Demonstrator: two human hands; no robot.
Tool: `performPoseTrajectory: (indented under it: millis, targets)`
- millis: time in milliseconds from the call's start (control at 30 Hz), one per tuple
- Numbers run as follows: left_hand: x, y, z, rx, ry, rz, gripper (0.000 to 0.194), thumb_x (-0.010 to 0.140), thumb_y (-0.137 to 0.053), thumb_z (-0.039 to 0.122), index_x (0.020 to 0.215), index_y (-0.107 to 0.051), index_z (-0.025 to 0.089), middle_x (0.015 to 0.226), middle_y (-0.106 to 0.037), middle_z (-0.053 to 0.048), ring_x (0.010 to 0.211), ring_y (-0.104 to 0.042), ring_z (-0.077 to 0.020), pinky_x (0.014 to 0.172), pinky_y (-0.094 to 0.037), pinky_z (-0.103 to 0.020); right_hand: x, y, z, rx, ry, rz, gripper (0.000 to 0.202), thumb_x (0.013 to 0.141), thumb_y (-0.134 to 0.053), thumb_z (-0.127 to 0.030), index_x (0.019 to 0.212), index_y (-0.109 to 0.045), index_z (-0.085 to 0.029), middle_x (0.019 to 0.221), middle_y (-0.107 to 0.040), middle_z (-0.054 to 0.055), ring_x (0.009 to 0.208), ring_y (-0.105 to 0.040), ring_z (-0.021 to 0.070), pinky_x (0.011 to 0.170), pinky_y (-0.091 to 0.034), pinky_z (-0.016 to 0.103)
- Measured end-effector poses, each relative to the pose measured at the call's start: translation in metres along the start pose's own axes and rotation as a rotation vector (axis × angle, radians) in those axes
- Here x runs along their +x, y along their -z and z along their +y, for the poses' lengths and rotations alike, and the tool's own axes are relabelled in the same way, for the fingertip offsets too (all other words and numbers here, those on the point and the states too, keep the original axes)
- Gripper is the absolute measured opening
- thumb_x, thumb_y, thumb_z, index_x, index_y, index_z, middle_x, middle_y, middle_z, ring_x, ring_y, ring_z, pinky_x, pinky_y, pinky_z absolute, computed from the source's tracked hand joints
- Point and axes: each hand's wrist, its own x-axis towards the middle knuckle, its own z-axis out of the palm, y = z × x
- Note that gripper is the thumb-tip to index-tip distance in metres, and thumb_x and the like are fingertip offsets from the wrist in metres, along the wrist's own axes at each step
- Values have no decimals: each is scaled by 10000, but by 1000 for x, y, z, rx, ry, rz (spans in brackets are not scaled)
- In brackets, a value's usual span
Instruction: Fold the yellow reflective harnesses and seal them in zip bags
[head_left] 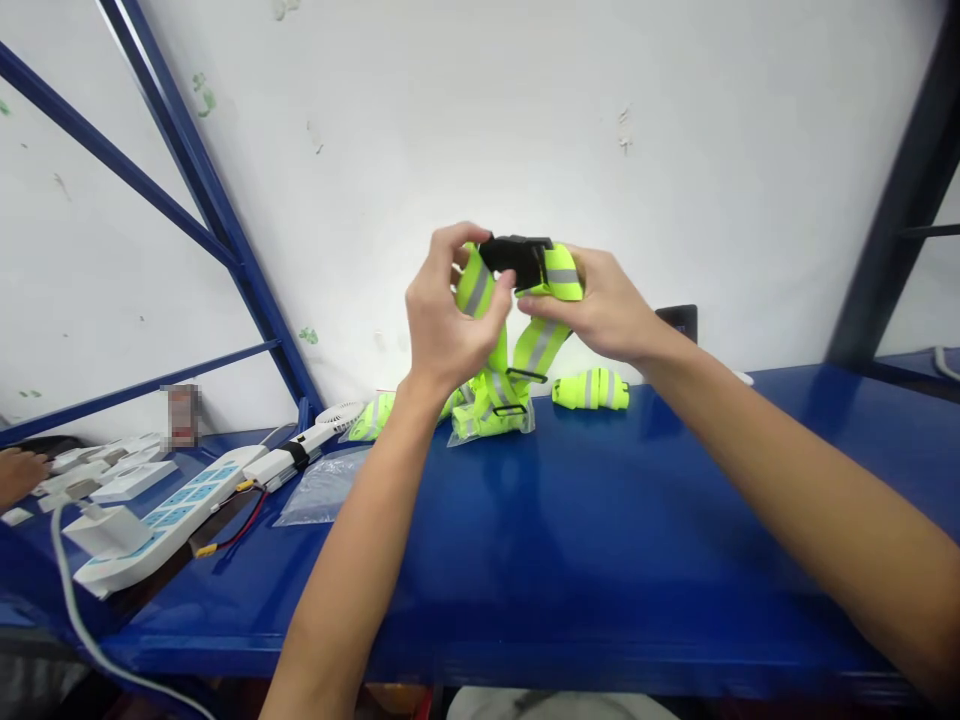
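Both hands hold up a yellow-green reflective strap (541,345) with grey stripes, in front of the white wall. Fingers and thumb of my left hand (457,310) close round the black buckle (517,258) and the strap at its left end. At the buckle's right side, my right hand (600,300) pinches the strap. Two dark slider rings show on the hanging part. Behind it, a bagged strap bundle (487,420) lies on the blue table (600,540), and a rolled strap (591,389) rests to its right.
On the left lie a clear plastic bag (322,487), a white fan (307,440), a white power strip (172,515) and several white adapters (135,480). Another person's hand (21,474) is at the far left. A dark object (679,322) stands by the wall.
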Motion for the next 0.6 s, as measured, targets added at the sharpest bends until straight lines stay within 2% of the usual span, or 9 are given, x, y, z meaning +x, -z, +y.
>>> performPoseTrajectory:
  millis: [67, 133, 233, 300, 367, 500, 600]
  targets:
    - [-4, -5, 10, -18, -25, -30, 546, 837, -672, 444, 1314, -457, 288, 1236, -575, -64, 1218, -514, -266, 851, -483, -317, 0, 1, 0, 24, 28, 75, 322, 762, -761, -428, 1007, -682, -235, 936, -685, 28, 948, -640, 279, 827, -534, 412]
    - [-6, -10, 16, -25, -56, -13, 663, 817, -707, 429, 1388, -386, 328, 1319, -514, -70, 1268, -466, -278, 878, -480, -322, 0, 2, 3, 86, 40, 128, 344, 765, -754, -480, 1019, -667, -263, 967, -688, 28, 983, -643, 282, 835, -545, 423]
    - [-5, -13, 16, -19, -81, 68, 822, 797, -740, 428, 1464, -263, 378, 1386, -446, -77, 1350, -379, -290, 951, -465, -345, 0, 1, 4, 198, 34, 154, 374, 784, -717, -546, 1061, -630, -309, 1066, -690, 32, 1048, -646, 275, 847, -561, 439]
    - [-1, -12, 13, -57, -58, 56, 854, 789, -749, 437, 1476, -246, 376, 1380, -453, -81, 1376, -360, -297, 1003, -447, -376, 0, -1, -1, 257, 26, 159, 374, 796, -697, -563, 1077, -612, -331, 1125, -688, 31, 1094, -639, 272, 859, -565, 444]
    - [2, -10, 10, -143, -5, -61, 807, 768, -766, 444, 1442, -337, 327, 1334, -514, -85, 1352, -412, -309, 1033, -434, -405, 0, -4, -10, 300, 25, 174, 372, 795, -694, -562, 1077, -606, -336, 1162, -686, 29, 1136, -625, 279, 865, -566, 448]
    - [4, -8, 6, -285, 103, -404, 669, 702, -810, 442, 1265, -541, 199, 1225, -632, -95, 1253, -532, -336, 1047, -436, -427, -4, -7, -32, 322, 65, 236, 355, 804, -682, -551, 1079, -604, -342, 1215, -675, 17, 1183, -601, 304, 862, -564, 460]
    - [-1, -15, 4, -390, 133, -500, 615, 717, -793, 453, 1224, -565, 188, 1218, -648, -93, 1230, -560, -331, 1038, -453, -434, -7, -5, -41, 332, 136, 270, 326, 842, -663, -466, 1140, -581, -364, 1266, -649, -2, 1208, -587, 297, 871, -557, 445]
